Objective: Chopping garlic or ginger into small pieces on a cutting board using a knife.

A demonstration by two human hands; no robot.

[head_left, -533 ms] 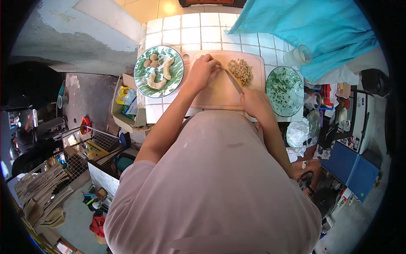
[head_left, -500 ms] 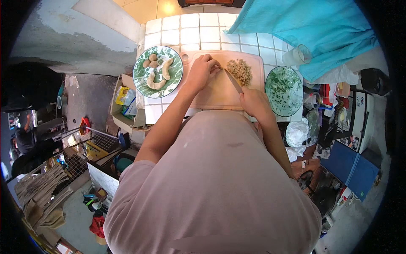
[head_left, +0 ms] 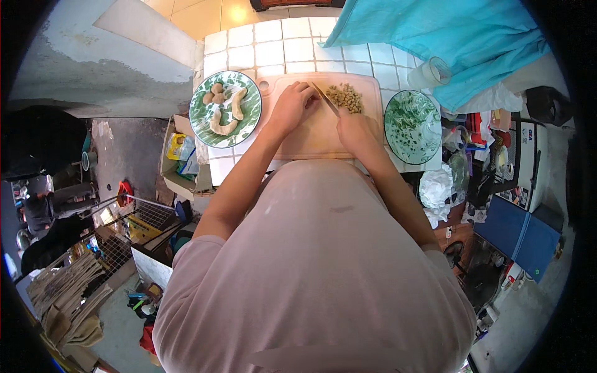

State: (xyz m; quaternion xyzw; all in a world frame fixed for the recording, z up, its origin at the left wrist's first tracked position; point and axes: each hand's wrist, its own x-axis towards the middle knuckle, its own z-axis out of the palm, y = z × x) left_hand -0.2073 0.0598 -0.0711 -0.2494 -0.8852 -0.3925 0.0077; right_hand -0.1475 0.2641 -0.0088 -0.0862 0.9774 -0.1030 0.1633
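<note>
The right hand (head_left: 357, 132) is closed around a knife (head_left: 327, 101) over the pink cutting board (head_left: 311, 144), its blade slanting forward to the left hand (head_left: 296, 105). The left hand's fingers are curled; whether they hold anything, I cannot tell. A chopped brownish pile (head_left: 346, 97) lies just right of the blade. Green-patterned plates (head_left: 245, 130) flank the board; farther off, a translucent cup (head_left: 430, 73) stands near turquoise cloth (head_left: 435, 34).
</note>
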